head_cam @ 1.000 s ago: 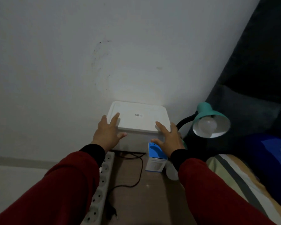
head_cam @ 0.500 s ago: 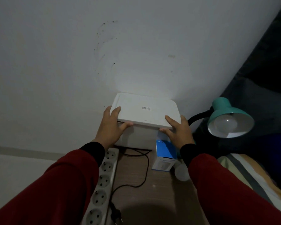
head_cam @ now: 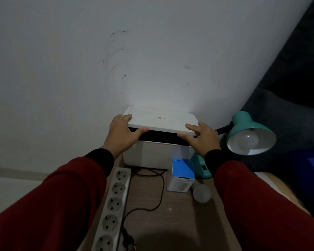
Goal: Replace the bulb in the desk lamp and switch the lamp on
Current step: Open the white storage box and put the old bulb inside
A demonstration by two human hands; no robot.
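- A white lid [head_cam: 161, 120] is gripped at its two front corners by both hands and is seen tilted up at the front, with a dark gap showing between it and the white box [head_cam: 149, 154] beneath.
- The left hand [head_cam: 122, 135] is clamped on the lid's left corner, fingers laid over the top and the thumb pressed under the front edge.
- The right hand [head_cam: 202, 138] is clamped on the lid's right corner in the same manner, fingers spread on top and the thumb under the rim.
- Both arms are covered by red sleeves [head_cam: 62, 200] with black cuffs.
- The box is set against the pale wall [head_cam: 80, 69] at the back of a wooden worktop [head_cam: 152, 223].
- The teal desk lamp [head_cam: 246, 131] is placed to the right of the box; its shade is turned toward the camera, and a bulb [head_cam: 246, 140] is seen seated inside, unlit.
- The lamp's teal base [head_cam: 202, 168] is partly hidden behind the right wrist.
- A blue and white carton [head_cam: 182, 173] is stood on the worktop in front of the box, just beside the lamp base.
- A loose white bulb [head_cam: 201, 193] is laid on the worktop, just right of the carton.
- A white power strip [head_cam: 114, 201] is laid along the worktop's left edge, with a black cable [head_cam: 152, 201] looped beside it.
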